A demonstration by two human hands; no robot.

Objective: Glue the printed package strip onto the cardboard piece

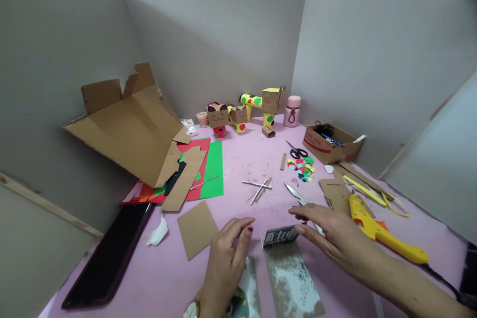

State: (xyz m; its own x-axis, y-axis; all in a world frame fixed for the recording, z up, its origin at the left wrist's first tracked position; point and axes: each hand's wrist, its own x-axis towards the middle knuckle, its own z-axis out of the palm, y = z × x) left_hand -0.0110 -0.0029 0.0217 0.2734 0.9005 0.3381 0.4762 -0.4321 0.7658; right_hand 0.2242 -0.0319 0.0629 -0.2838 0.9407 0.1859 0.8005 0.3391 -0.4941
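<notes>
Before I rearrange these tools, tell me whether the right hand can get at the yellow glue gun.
Probably yes: the yellow glue gun lies close beside the right hand, and nothing seems to cover its handle.

- A paper cup (pixel 202 119) is seen left of the pink bottle (pixel 292 112).
- A small open cardboard box (pixel 322 145) is placed to the bottle's right.

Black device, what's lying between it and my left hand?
In the head view, a white scrap and a flat piece of brown cardboard lie between the black device and your left hand.
</notes>
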